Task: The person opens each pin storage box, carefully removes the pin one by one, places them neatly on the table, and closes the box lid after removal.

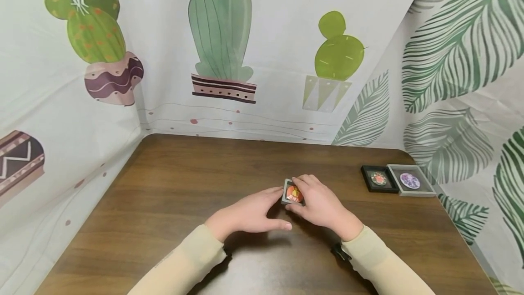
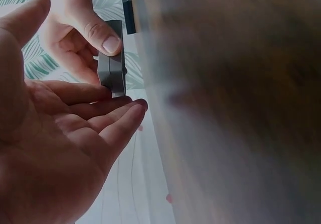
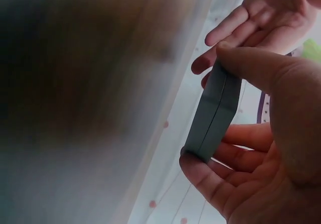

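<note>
My right hand [image 1: 321, 204] grips a small square grey-framed display case [image 1: 285, 189] with its thumb along the near edge and its fingers at the far edge. Inside the case, under a clear front, is a round red-orange badge [image 1: 293, 194] with some yellow. The right wrist view shows the case [image 3: 213, 111] edge-on, a thin seam running along its side, pinched between thumb and fingers. My left hand [image 1: 251, 211] reaches in from the left, fingers extended and thumb spread apart. In the left wrist view its fingertips are right at the lower end of the case [image 2: 111, 68].
Toward the right edge of the brown wooden table [image 1: 163, 204], a black-framed case [image 1: 365, 179] with a red round badge lies beside a larger grey-framed case [image 1: 425, 186] with a purple one. A cloth with printed cacti and leaves [image 1: 278, 58] hangs behind the table.
</note>
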Tool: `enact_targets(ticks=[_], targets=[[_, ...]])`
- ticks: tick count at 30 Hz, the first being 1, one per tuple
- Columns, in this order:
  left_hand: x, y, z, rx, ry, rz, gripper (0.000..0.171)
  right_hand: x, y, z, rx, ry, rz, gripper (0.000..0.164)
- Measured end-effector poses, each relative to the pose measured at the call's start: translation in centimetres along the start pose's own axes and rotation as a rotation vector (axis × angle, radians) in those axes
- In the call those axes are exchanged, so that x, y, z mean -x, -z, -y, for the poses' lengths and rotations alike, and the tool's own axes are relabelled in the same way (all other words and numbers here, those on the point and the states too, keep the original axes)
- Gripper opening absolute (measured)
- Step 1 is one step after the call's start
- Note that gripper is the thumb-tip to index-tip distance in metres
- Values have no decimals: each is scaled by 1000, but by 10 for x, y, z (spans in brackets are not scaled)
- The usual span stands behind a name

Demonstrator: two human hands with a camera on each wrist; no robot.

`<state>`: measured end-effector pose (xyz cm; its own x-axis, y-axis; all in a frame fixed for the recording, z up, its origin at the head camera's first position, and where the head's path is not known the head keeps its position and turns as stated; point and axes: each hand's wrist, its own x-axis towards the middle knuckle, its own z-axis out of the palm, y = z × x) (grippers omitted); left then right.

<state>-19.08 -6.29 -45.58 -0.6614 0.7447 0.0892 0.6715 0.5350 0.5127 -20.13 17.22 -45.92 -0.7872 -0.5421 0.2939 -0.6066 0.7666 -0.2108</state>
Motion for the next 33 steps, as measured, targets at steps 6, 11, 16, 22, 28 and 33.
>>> enact_targets(ticks=[6,11,16,22,28,33], targets=[[12,4,5,0,-11,-22,87,-3,-4,10,-6,-3,12,74],[23,7,8,-22,-11,-21,86,-7,-8,18,-13,23,10,74],[35,9,10,-55,31,-7,88,-11,-10,26,-17,41,24,74],[47,10,12,-76,60,20,88,-12,-10,34,-15,48,65,75],[56,11,10,-97,66,30,86,-10,-12,41,-13,59,96,76],[62,11,10,-125,67,49,84,-8,-13,46,-16,84,112,77]])
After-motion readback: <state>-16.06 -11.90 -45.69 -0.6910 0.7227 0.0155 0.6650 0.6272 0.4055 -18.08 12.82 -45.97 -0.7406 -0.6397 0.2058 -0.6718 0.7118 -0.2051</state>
